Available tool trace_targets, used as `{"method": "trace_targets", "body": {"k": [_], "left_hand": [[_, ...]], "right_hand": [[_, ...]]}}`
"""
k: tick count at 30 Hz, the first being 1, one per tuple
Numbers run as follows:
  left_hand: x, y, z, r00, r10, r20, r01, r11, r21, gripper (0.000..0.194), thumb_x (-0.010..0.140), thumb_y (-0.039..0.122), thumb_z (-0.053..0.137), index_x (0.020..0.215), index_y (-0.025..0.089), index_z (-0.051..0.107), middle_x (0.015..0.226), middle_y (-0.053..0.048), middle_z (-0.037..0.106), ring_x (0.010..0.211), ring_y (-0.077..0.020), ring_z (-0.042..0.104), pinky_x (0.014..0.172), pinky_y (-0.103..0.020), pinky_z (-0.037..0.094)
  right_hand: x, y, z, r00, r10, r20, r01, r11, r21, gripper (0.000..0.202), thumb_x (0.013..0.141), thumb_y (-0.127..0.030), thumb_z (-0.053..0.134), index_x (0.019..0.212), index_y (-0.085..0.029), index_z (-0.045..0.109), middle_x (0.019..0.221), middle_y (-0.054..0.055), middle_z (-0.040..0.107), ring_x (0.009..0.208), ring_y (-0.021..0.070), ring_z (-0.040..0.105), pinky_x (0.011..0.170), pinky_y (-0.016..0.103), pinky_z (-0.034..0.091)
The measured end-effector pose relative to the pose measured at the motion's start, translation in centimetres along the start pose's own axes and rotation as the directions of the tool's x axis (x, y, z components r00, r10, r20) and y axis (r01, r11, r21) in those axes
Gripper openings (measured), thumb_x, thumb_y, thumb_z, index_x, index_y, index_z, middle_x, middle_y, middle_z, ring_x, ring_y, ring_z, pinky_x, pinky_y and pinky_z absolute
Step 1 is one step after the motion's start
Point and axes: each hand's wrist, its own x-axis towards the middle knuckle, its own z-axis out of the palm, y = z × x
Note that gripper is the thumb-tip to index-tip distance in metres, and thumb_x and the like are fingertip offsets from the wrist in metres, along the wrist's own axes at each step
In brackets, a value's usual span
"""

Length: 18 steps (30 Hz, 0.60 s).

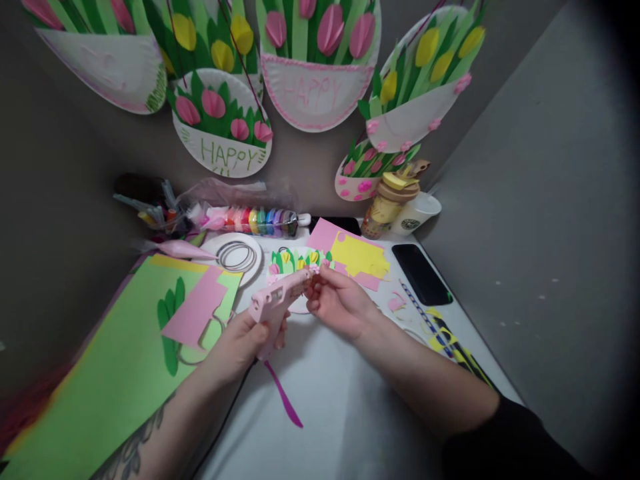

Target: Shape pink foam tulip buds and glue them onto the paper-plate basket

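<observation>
My left hand (250,337) grips a pink glue gun (278,301) by its handle, the nozzle pointing up and right. My right hand (340,300) meets the nozzle tip and pinches a small pink paper piece (314,270) there. Just behind both hands lies a paper plate craft (295,259) with green leaves and small yellow and pink tulips. A black cord runs from the gun down along my left forearm.
Green, pink and yellow paper sheets (125,360) lie at the left. A plate with wire rings (235,257), a row of paint pots (260,220), a black phone (421,273), cups (400,203) and pens surround the work. Finished tulip plates (315,60) hang on the wall.
</observation>
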Motion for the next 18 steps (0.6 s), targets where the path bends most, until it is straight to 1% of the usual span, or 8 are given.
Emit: {"method": "trace_targets", "body": {"k": [4, 9, 12, 15, 18], "left_hand": [[0.04, -0.29, -0.08, 1.0, 0.011, -0.02, -0.011, 1.0, -0.018, 0.06, 0.07, 0.07, 0.064, 0.093, 0.014, 0.063, 0.076, -0.003, 0.061, 0.062, -0.0135, 0.052, 0.053, -0.024, 0.036], [0.08, -0.64, -0.3, 0.999, 0.046, -0.016, -0.046, 0.999, 0.016, 0.057, 0.074, 0.069, 0.061, 0.089, 0.014, 0.064, 0.072, -0.003, 0.06, 0.062, -0.0133, 0.051, 0.056, -0.024, 0.036], [0.08, -0.78, -0.43, 0.999, 0.052, -0.008, -0.052, 0.998, 0.031, 0.057, 0.075, 0.069, 0.059, 0.091, 0.014, 0.065, 0.072, -0.003, 0.061, 0.062, -0.0139, 0.051, 0.056, -0.025, 0.037], [0.08, -0.83, -0.54, 0.999, 0.053, 0.003, -0.053, 0.998, 0.041, 0.057, 0.075, 0.069, 0.059, 0.092, 0.014, 0.065, 0.073, -0.003, 0.061, 0.062, -0.0145, 0.051, 0.055, -0.025, 0.036], [0.06, -0.8, -0.63, 0.999, 0.048, 0.008, -0.049, 0.996, 0.078, 0.057, 0.076, 0.069, 0.057, 0.087, 0.014, 0.065, 0.073, -0.004, 0.062, 0.064, -0.0155, 0.052, 0.056, -0.025, 0.037]], "right_hand": [[0.07, 0.06, -0.1, 1.0, -0.002, 0.006, 0.002, 1.0, 0.0, 0.009, 0.083, -0.021, 0.067, 0.077, -0.015, 0.063, 0.063, -0.002, 0.064, 0.053, 0.0072, 0.054, 0.047, 0.019, 0.032], [0.16, 0.1, -0.34, 1.0, 0.001, 0.024, -0.001, 1.0, 0.008, 0.013, 0.076, -0.022, 0.075, 0.078, -0.017, 0.064, 0.063, -0.003, 0.064, 0.054, 0.0073, 0.054, 0.048, 0.019, 0.031], [0.15, 0.09, -0.31, 1.0, 0.008, 0.024, -0.008, 1.0, 0.006, 0.015, 0.073, -0.022, 0.077, 0.077, -0.017, 0.063, 0.063, -0.003, 0.063, 0.055, 0.0077, 0.054, 0.048, 0.02, 0.031], [0.09, 0.09, -0.19, 1.0, 0.005, 0.011, -0.005, 1.0, 0.004, 0.015, 0.074, -0.022, 0.077, 0.077, -0.017, 0.063, 0.062, -0.004, 0.063, 0.055, 0.0075, 0.054, 0.048, 0.019, 0.03], [0.07, 0.12, -0.16, 1.0, -0.003, 0.005, 0.003, 1.0, 0.002, 0.013, 0.076, -0.022, 0.074, 0.076, -0.017, 0.063, 0.062, -0.004, 0.063, 0.054, 0.0073, 0.054, 0.047, 0.019, 0.031]]}}
